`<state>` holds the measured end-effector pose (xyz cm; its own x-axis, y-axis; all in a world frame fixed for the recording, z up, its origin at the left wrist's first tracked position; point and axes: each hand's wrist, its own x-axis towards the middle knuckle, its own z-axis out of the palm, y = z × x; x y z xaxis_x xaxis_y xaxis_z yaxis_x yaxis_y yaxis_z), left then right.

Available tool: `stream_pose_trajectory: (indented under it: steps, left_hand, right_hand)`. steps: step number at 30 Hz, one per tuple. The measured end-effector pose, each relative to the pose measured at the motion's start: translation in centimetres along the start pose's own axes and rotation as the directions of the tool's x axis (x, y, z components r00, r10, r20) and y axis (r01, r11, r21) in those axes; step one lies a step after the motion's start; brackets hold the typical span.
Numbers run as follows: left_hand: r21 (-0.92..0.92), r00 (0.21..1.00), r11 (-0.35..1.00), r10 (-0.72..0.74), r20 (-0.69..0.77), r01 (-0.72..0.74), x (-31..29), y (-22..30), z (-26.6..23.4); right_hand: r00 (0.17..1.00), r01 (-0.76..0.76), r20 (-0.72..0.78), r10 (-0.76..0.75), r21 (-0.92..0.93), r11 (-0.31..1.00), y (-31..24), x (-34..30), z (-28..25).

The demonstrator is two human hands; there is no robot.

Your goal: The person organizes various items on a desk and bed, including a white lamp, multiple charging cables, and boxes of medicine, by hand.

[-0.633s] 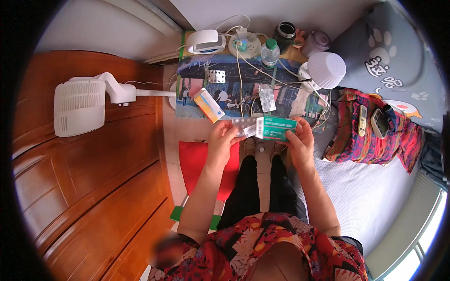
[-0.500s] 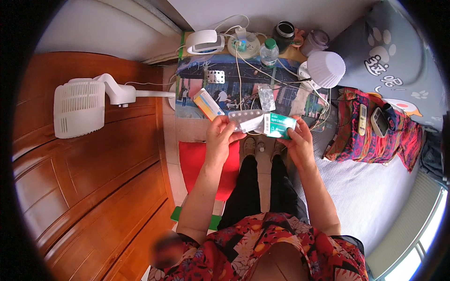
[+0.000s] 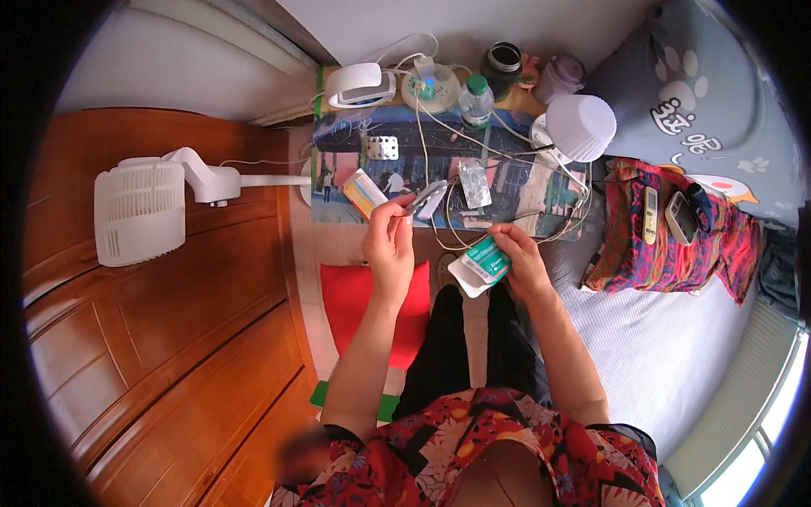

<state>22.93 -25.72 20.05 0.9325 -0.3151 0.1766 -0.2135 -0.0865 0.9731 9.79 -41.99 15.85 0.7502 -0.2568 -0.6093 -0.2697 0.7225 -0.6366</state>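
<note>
Held edge-on between the fingertips of my left hand (image 3: 389,253) is a blister pack (image 3: 425,196), with a folded white paper (image 3: 434,204) against it. My right hand (image 3: 525,264) grips a green and white medicine box (image 3: 485,265) by its far right end. Its white flap hangs open, tilted down toward me. On the desk just beyond my left hand lies an orange and white medicine box (image 3: 363,193). A silver blister sheet (image 3: 474,183) rests between and beyond my hands, and another blister pack (image 3: 383,148) lies farther back on the left.
Cables (image 3: 424,139) run across the picture-covered desk (image 3: 338,144). Along its back stand a white clock-like device (image 3: 355,87), a power strip (image 3: 435,95), a green-capped bottle (image 3: 476,106), a dark jar (image 3: 502,72) and a white lamp (image 3: 580,128). Below is a red stool (image 3: 363,308); a bed (image 3: 625,338) is right.
My hands have moved apart. The blister pack and paper have turned edge-on and away from the box. The green box has come down and nearer, its open flap now tilted toward me.
</note>
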Motion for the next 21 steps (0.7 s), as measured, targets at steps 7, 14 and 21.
stream_pose_trajectory:
  steps: [7, 14, 21]
  left_hand:
    - [-0.316, 0.899, 0.88, -0.414, -0.142, 0.355, 5.1, -8.5, -0.2]
    - [-0.529, 0.675, 0.673, -0.7, -0.233, 0.516, 8.5, -14.5, -3.8]
    - [-0.572, 0.579, 0.615, -0.767, -0.276, 0.543, 4.3, -14.7, -9.5]
  right_hand:
    - [0.997, -0.068, 0.019, 0.069, -0.043, 0.997, 0.3, -0.3, -0.6]
    - [0.997, -0.073, -0.004, 0.073, -0.027, 0.997, 1.0, -0.1, -1.0]
    - [0.966, -0.141, -0.171, 0.195, 0.284, 0.948, 1.8, 1.9, -0.8]
